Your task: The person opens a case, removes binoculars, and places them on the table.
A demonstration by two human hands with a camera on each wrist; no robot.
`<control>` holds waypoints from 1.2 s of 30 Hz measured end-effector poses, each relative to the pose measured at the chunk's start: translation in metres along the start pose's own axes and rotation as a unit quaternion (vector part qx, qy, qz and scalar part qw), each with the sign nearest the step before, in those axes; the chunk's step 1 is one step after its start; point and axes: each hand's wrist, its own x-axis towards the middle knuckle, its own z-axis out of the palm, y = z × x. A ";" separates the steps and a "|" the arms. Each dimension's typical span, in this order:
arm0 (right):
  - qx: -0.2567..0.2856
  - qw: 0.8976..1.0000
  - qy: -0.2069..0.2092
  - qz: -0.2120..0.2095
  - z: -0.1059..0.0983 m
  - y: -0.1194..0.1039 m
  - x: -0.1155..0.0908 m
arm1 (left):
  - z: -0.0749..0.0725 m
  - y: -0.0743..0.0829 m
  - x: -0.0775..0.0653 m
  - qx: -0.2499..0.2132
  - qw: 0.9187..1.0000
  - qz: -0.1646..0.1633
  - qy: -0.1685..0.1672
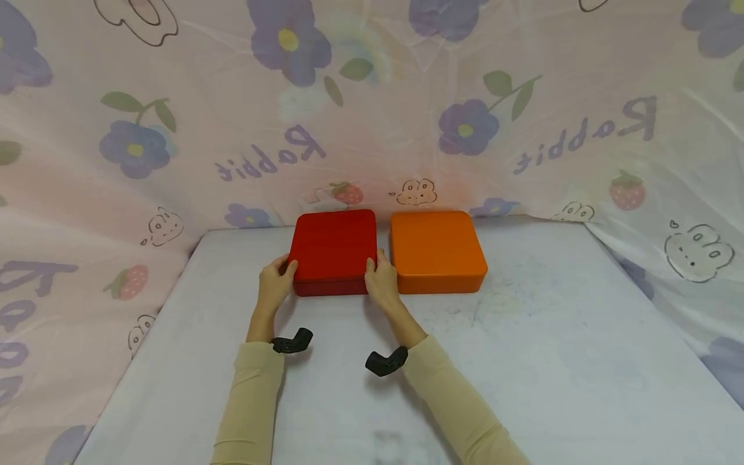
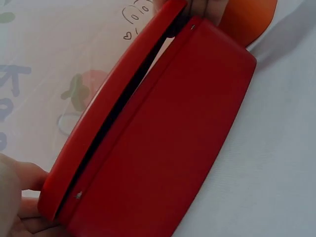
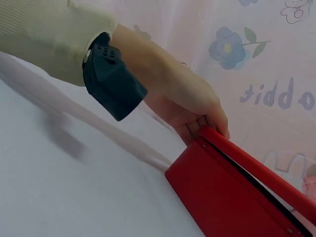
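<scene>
A red lidded box (image 1: 334, 242) stands toward the back of the table, in front of both arms. My left hand (image 1: 273, 287) holds its front left corner, thumb on the lid's edge and fingers along the side. At the front right corner my right hand (image 1: 382, 284) grips in the same way. In the left wrist view the red lid (image 2: 116, 101) sits slightly raised off the box's base (image 2: 170, 123), leaving a narrow dark gap along the front. The right wrist view shows my left hand at the lid's corner. What the box contains is hidden.
An orange box (image 1: 438, 245) with rounded corners stands just right of the red one, close beside my right hand. Behind both hangs a patterned cloth (image 1: 372, 129) with flowers and rabbits. White cloth (image 1: 552, 336) covers the table. Each wrist wears a dark band.
</scene>
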 end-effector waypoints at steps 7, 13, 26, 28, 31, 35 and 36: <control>-0.032 0.999 -0.005 -0.009 -0.006 -0.006 0.002 | -0.006 0.005 0.000 -0.003 1.000 0.017 0.008; -0.049 0.999 -0.006 -0.016 -0.011 -0.009 0.002 | -0.010 0.011 0.000 -0.002 0.999 0.035 0.023; -0.042 0.997 -0.060 -0.028 -0.021 -0.017 -0.004 | -0.025 0.015 -0.007 -0.009 1.000 0.016 0.005; -0.041 0.997 -0.058 -0.026 -0.024 -0.019 -0.004 | -0.027 0.017 -0.008 -0.004 1.000 0.011 -0.004; -0.038 0.997 -0.056 -0.026 -0.027 -0.022 -0.005 | -0.031 0.019 -0.011 -0.003 1.000 0.005 -0.019; -0.033 0.997 -0.059 -0.026 -0.031 -0.024 -0.004 | -0.035 0.022 -0.014 -0.012 0.999 0.010 -0.028; -0.030 0.997 -0.060 -0.022 -0.032 -0.025 -0.004 | -0.036 0.024 -0.015 -0.014 0.999 0.012 -0.030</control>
